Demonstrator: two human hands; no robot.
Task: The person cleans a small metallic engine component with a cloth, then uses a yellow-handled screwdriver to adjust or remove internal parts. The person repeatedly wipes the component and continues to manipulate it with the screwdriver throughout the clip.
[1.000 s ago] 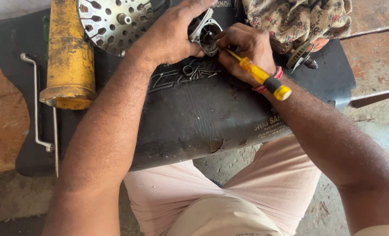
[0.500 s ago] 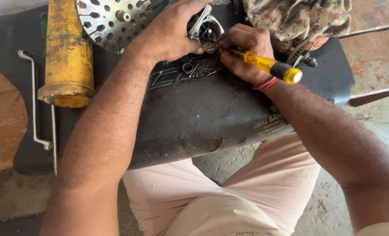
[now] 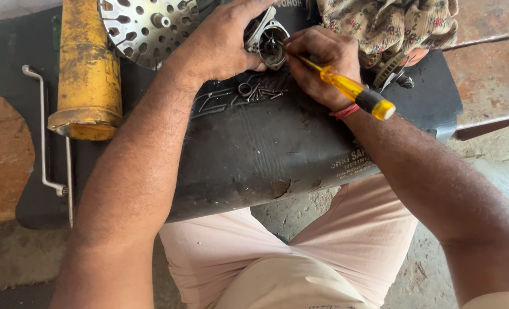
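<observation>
My left hand [image 3: 223, 43] grips a small silver metal housing [image 3: 269, 40] with a round opening, holding it on a black rubber mat [image 3: 266, 154]. My right hand [image 3: 323, 63] is closed on a screwdriver with a yellow handle and black end cap [image 3: 354, 91]; its shaft points into the housing's opening. Several small screws and a ring [image 3: 246, 91] lie on the mat just below the housing.
A perforated silver disc [image 3: 146, 26] sits at the top, left of my left hand. A worn yellow cylinder [image 3: 88, 74] lies at the left, beside a thin bent metal rod [image 3: 42, 131]. A floral cloth [image 3: 389, 26] is at top right. My knees in pale trousers are below.
The screwdriver handle has swung slightly, its tip staying in the housing. Both hands stay in place on the housing and tool.
</observation>
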